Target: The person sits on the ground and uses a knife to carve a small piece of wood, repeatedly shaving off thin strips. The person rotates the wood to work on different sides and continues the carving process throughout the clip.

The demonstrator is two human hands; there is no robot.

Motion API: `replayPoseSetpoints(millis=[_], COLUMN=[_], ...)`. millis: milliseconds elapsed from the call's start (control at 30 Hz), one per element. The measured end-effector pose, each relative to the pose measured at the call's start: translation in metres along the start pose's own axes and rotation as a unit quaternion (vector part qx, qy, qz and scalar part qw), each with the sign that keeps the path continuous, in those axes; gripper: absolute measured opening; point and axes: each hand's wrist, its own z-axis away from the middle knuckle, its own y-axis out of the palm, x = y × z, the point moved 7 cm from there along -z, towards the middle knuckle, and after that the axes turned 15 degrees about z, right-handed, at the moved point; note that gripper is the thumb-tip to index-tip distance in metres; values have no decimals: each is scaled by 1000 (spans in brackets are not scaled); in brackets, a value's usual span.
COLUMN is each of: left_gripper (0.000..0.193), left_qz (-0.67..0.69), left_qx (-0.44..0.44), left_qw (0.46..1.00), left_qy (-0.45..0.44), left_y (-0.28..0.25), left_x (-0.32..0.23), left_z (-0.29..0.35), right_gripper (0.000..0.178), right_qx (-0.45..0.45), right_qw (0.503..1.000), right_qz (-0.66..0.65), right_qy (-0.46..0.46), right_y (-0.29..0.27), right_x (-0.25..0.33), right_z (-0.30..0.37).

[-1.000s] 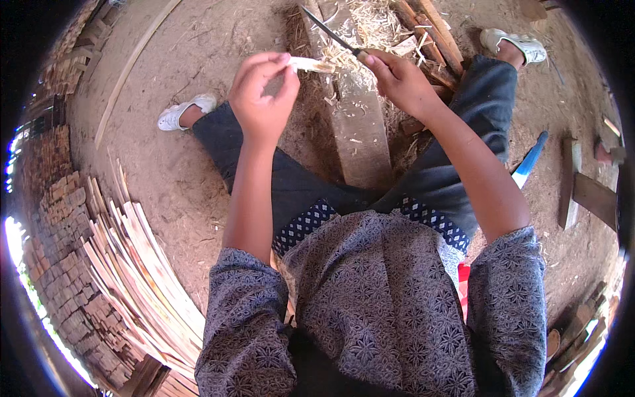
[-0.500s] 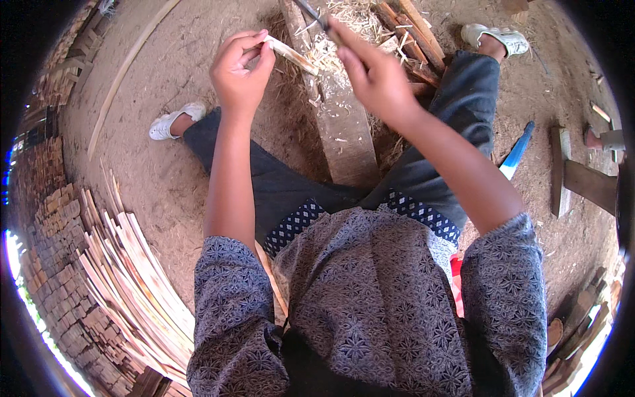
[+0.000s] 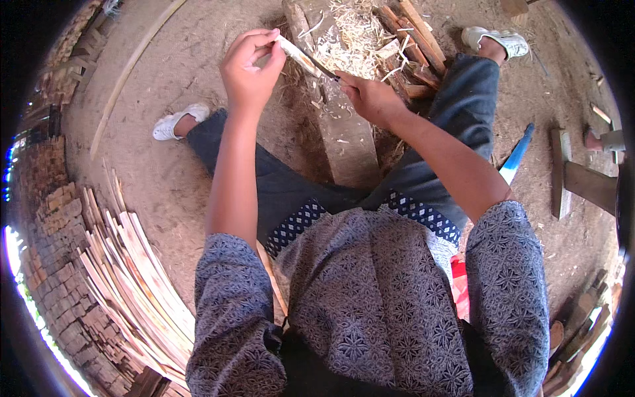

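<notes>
My left hand (image 3: 253, 66) pinches the upper end of a short pale wood piece (image 3: 299, 57), which slants down to the right over a plank. In my right hand (image 3: 370, 98) is the handle of a knife, closed in the fingers. The dark knife blade (image 3: 320, 67) lies along the wood piece, against or very close to its right side. Beneath both hands runs the worn wooden plank (image 3: 347, 142) between my legs. Pale wood shavings (image 3: 354, 43) are heaped at its far end.
Reddish-brown wood sticks (image 3: 423, 40) lie right of the shavings. Long pale strips (image 3: 142, 278) are piled at the left, beside stacked small wood pieces (image 3: 69, 264). A blue-and-white pointed object (image 3: 517, 153) rests by my right leg. A wooden bench (image 3: 582, 175) stands at the right.
My right hand has moved down and brought the knife from above the plank onto the wood piece. My left hand has shifted slightly right with the piece.
</notes>
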Motion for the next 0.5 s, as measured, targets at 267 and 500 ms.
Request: replayPoseSetpoints(millis=[267, 500], left_gripper=[24, 19], left_qz=[-4, 3], left_qx=[-19, -47], left_qw=[1000, 999], left_qy=[-11, 6], left_y=[-10, -8], left_x=[2, 0], left_z=[10, 15], right_gripper=[39, 43], right_qx=[-119, 19], right_qw=[980, 992], right_qz=[-159, -115], right_qy=[6, 53], right_y=[-68, -32], right_x=[38, 12], right_z=[-7, -9])
